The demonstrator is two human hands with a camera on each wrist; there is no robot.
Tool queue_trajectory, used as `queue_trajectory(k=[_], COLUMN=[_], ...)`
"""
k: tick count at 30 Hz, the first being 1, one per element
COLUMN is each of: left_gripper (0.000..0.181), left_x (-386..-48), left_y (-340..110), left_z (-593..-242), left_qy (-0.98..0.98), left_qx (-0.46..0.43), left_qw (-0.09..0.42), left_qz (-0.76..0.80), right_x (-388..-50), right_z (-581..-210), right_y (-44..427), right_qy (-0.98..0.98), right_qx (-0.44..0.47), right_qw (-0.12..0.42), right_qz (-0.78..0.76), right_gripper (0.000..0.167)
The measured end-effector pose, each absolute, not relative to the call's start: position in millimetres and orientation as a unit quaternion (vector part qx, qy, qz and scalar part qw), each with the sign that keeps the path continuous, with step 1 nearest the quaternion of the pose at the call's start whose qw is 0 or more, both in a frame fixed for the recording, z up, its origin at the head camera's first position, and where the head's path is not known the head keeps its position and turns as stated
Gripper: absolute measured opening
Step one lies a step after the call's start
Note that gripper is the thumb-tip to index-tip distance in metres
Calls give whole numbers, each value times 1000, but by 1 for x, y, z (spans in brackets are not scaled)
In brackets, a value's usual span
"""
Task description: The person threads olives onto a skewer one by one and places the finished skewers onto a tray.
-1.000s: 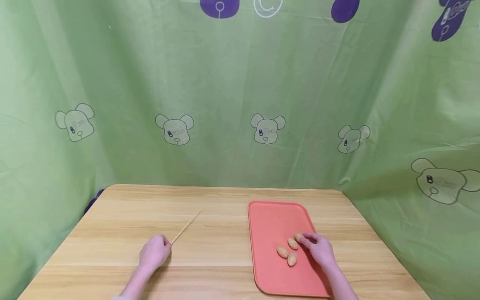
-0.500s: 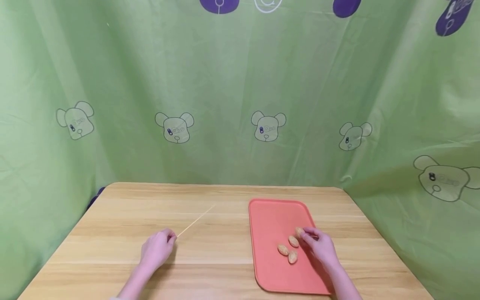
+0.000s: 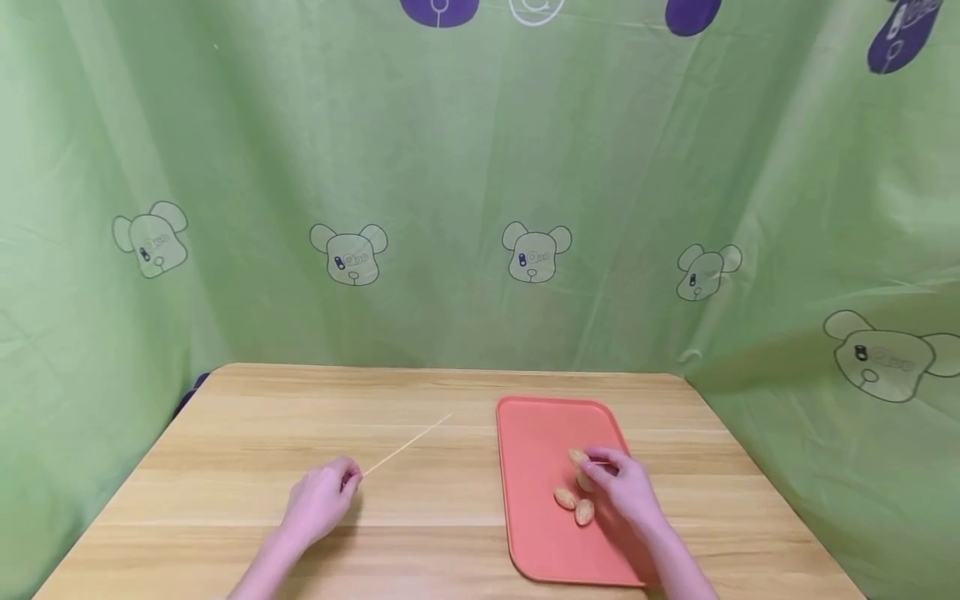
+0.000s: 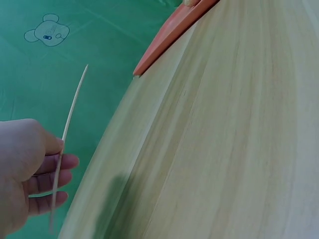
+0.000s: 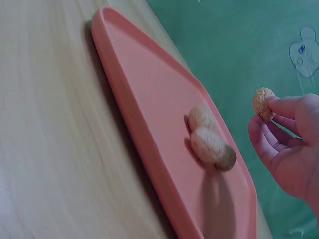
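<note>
**Left hand [image 3: 318, 502] pinches a thin stick [image 4: 73, 105], right hand [image 3: 628, 493] a tan oval piece [image 5: 262, 103]**

The hands are well apart, each clamped on something. To the left of the tray [image 3: 531, 446], the left hand holds the stick between thumb and bent fingers; the stick slants from there towards the tray, its tip short of the rim. Over the tray, the right hand grips its oval piece between thumb and fingertips, raised clear of the bottom.

The tray is coral-red and low-rimmed, lying on a pale wood-grain desk [image 3: 431, 504]. Behind the tray and to both sides of it hangs a green curtain [image 3: 442, 158], with purple shapes [image 3: 440, 12] high above the tray, cut off by the view.

Counted: one stick, one tray, four oval pieces. One is in the right hand; the other three [image 3: 584, 512] lie close together on the tray. Five grey-outlined bear heads [image 3: 534, 254] mark the curtain.
</note>
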State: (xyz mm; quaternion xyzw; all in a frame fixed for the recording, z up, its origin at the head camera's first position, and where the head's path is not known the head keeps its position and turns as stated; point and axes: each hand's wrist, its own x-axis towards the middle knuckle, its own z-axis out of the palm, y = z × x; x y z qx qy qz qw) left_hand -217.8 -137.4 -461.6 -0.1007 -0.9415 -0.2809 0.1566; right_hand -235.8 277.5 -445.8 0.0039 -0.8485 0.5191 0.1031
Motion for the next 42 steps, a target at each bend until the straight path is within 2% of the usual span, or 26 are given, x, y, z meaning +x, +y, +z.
queue_trajectory(k=[8,16,25,33,42], left_gripper=[6,4,7,7,6], left_x=[-216,-207,-200,-195,-193], left_y=[-139,-138,-131,-129,-126], left_z=[-459,-453,-446,-441,-435], left_qy=[-932,-923,-903,-892,-882], left_qx=[-117,-143,-168,-206,-226], left_qw=[181,180,153,127,109], left_qz=[-292,-307,-365,-382,-398], right_x=[-231,-227,-221,-218,-217], right_z=[-441,-433,-432,-435,-440], right_y=[259,243,229,224,220], right_qy=[-828,-803,-783,-754,-740], right_qx=[37,37,47,84,146], right_qw=[71,36,15,-26,-25], right_qz=[555,593,620,651,656], right_gripper=[29,33,37,44,44])
